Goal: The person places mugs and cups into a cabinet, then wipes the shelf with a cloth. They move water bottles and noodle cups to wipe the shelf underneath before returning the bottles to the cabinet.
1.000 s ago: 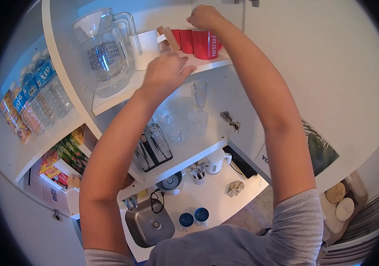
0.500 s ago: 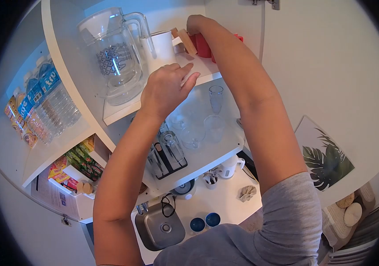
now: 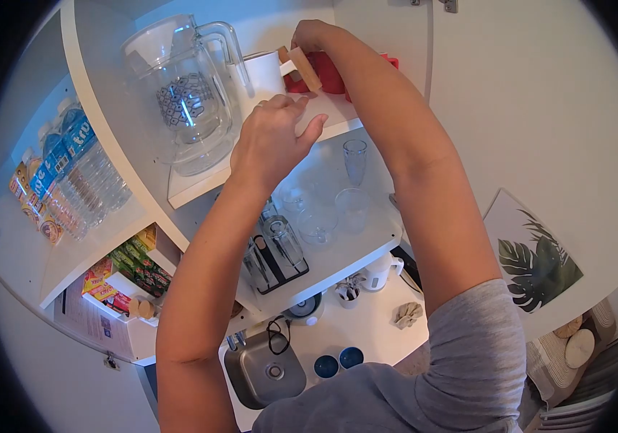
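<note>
High in the open cupboard, my right hand point(image 3: 313, 35) is curled at the top end of a light wooden piece point(image 3: 306, 70); most of its fingers are hidden. Red mugs point(image 3: 331, 74) stand beside and partly behind my right forearm. My left hand point(image 3: 271, 133) is raised at the front edge of the upper shelf point(image 3: 338, 119), thumb apart and fingers stretched forward, holding nothing. Just behind it is a white mug point(image 3: 264, 74), its handle toward the wooden piece. To the left stands a clear glass pitcher point(image 3: 192, 108) with a white lid.
The shelf below holds several clear glasses point(image 3: 354, 162) and a black rack point(image 3: 284, 278). Water bottles point(image 3: 78, 169) fill the left compartment, above snack boxes point(image 3: 132, 267). Below are a steel sink point(image 3: 266, 372), blue cups point(image 3: 351, 356) and a white kettle point(image 3: 377, 274). An open door point(image 3: 540, 144) is at right.
My right hand has shifted slightly left and down. The wooden piece now stands more upright, with red showing to its left. My left hand has barely moved.
</note>
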The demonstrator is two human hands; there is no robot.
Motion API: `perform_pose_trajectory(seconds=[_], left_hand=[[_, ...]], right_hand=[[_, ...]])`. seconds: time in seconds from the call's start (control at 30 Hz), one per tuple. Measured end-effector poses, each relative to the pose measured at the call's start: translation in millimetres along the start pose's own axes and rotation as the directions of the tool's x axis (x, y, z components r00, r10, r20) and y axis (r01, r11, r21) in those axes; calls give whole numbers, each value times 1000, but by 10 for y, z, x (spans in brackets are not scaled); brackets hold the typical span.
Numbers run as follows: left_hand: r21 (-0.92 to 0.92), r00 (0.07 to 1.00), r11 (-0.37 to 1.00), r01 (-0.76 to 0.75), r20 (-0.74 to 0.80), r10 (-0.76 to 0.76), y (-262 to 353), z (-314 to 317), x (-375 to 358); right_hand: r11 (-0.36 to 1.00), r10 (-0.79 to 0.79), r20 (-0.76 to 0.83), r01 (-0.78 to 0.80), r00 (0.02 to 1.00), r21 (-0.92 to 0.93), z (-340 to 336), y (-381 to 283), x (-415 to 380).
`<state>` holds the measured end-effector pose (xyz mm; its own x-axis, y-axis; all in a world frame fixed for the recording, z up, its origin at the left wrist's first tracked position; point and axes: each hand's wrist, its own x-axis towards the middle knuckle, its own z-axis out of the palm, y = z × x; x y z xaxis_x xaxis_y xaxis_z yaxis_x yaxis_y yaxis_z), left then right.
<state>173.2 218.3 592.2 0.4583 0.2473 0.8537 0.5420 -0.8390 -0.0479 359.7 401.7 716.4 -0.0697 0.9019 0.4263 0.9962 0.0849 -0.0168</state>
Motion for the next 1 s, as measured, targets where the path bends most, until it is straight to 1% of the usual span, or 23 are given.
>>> perform_pose_trajectory(seconds=[0.03, 0.1, 0.23, 0.3, 0.33, 0.4, 0.43, 0.5, 0.53, 0.6, 0.63, 0.7, 0.73, 0.8, 0.83, 0.87, 0.93, 1.0], left_hand=[[1, 1000, 1000, 0, 1, 0, -1, 7, 5], [26, 998, 998, 51, 24, -52, -6, 22, 4], [46, 996, 996, 74, 37, -76, -3, 23, 13], [34, 996, 997, 74, 39, -76, 1, 17, 14], [34, 996, 997, 75, 38, -76, 3, 9, 16], [30, 995, 996, 78, 52, -80, 11, 2, 18], [27, 995, 997, 78, 54, -80, 5, 11, 13], [68, 997, 996, 62, 47, -66, -28, 31, 15], [66, 997, 996, 63, 46, -66, -32, 34, 14], [65, 998, 996, 53, 32, -55, -30, 42, 9], [61, 998, 997, 52, 33, -54, -27, 44, 9], [46, 996, 997, 65, 53, -68, -26, 41, 11], [48, 996, 997, 65, 51, -67, -29, 38, 19], [62, 997, 996, 64, 49, -67, -27, 47, 8], [65, 997, 996, 64, 49, -68, -24, 50, 10], [70, 998, 996, 51, 28, -53, -24, 52, 10], [78, 999, 996, 43, 11, -44, -39, 64, -8], [74, 998, 997, -25, -62, 30, -69, 91, -6]], right_hand=[[1000, 0, 0, 0, 1000, 1, -23, -10, -44], [997, -4, -6, 5, 1000, 79, -29, -26, -97], [995, -30, -2, 30, 1000, 100, -44, -62, -133], [991, -77, -25, 79, 997, 104, -67, -82, -180], [992, -77, -25, 79, 997, 103, -95, -84, -202], [977, -207, -6, 207, 978, 58, -121, -50, -223], [977, -204, -4, 204, 979, 57, -136, -39, -200], [986, -66, -53, 57, 996, -155, -200, -23, -135], [986, -65, -52, 56, 997, -157, -277, -59, -258], [966, 149, 25, -141, 988, -218, -426, -96, -535], [965, 154, 26, -144, 988, -219, -428, -106, -590], [950, 79, 106, -42, 991, -310, -436, -127, -670], [950, 77, 104, -41, 992, -310, -400, -62, -573], [953, 61, 40, -46, 997, -300, -282, 74, -379], [953, 59, 39, -44, 998, -299, -249, 101, -309], [926, 23, 50, -2, 998, -378, -216, 115, -233], [891, -16, 69, 46, 997, -452, -186, 78, -207], [930, 25, 41, -8, 999, -368, -172, 83, -190]])
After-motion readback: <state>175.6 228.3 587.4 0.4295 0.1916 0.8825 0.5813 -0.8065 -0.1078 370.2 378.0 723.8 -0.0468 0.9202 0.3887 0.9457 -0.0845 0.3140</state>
